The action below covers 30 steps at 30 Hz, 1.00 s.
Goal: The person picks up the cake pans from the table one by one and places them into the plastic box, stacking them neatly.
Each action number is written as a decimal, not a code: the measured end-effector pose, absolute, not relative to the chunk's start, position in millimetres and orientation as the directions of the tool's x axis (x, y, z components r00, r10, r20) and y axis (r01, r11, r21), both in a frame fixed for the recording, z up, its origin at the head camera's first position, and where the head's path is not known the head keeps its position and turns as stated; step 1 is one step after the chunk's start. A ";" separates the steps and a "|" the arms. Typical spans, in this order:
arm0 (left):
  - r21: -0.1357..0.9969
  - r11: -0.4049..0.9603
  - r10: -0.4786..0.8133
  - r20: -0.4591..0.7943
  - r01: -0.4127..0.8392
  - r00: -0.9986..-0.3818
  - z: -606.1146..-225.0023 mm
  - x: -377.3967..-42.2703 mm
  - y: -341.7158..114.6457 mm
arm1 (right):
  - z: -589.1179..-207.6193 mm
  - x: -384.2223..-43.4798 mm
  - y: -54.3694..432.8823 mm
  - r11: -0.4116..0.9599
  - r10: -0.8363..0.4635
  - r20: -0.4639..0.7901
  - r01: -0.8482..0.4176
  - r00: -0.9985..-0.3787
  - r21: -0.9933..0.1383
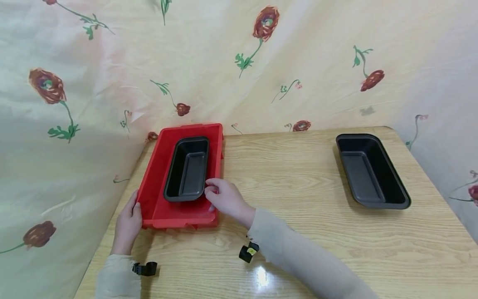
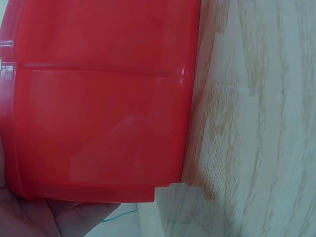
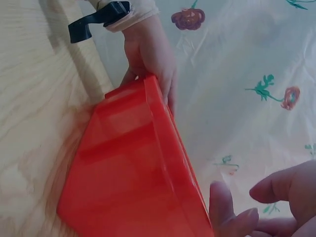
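A shallow red plastic tray (image 1: 175, 216) sits at the left of the wooden table. Inside it lies a black loaf pan (image 1: 192, 170). My left hand (image 1: 128, 224) grips the tray at its front left corner, with the thumb near the rim. In the left wrist view, fingers of the left hand (image 2: 74, 217) show beyond the tray's red wall (image 2: 98, 123). My right hand (image 1: 225, 197) reaches over the tray's right side, fingertips right at the pan's front right corner. In the right wrist view, the right hand's thumb and fingers (image 3: 284, 190) are loosely bent and apart; the pan is hidden there.
A second black loaf pan (image 1: 373, 170) stands on the right part of the wooden table (image 1: 276, 174). Flower-printed cloth (image 1: 209, 58) hangs behind the table and along its sides. A small black device (image 1: 248, 251) is strapped to the right wrist, another (image 1: 145, 268) to the left.
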<state>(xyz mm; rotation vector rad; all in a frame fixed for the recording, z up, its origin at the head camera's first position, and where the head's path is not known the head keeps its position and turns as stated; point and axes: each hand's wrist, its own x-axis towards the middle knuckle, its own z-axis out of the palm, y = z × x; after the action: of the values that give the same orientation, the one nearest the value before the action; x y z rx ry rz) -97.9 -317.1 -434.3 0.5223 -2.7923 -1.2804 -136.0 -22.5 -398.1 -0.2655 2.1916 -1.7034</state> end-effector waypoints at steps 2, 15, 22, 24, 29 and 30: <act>0.740 0.609 -0.311 -0.109 -0.286 -0.944 -434.5 -98.2 -316.6 | -399.1 -135.7 -14.6 0.242 -0.380 -0.139 0.047 -0.915 -0.969; 0.734 0.616 -0.306 -0.113 -0.287 -0.945 -433.6 -96.3 -316.5 | -399.3 -133.4 42.5 0.200 -0.384 -0.124 0.049 -0.915 -0.979; 0.736 0.610 -0.310 -0.121 -0.295 -0.943 -432.8 -95.7 -315.9 | -399.2 -131.3 68.6 0.169 -0.347 -0.108 0.051 -0.932 -0.984; 0.736 0.607 -0.311 -0.127 -0.300 -0.942 -432.6 -95.3 -315.9 | -399.1 -131.0 76.3 0.170 -0.335 -0.099 0.043 -0.937 -0.985; 0.732 0.609 -0.312 -0.130 -0.304 -0.941 -432.6 -95.7 -316.8 | -399.5 -130.4 98.2 0.182 -0.286 -0.085 0.032 -0.954 -0.983; 0.730 0.613 -0.311 -0.130 -0.303 -0.942 -432.7 -96.0 -317.0 | -400.1 -130.5 102.9 0.188 -0.276 -0.088 0.035 -0.957 -0.981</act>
<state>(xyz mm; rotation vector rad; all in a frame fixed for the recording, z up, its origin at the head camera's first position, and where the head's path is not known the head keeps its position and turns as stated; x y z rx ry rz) -96.0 -317.0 -432.7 0.5348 -2.8129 -1.2693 -130.5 102.9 -400.1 -0.2307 2.2192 -1.8439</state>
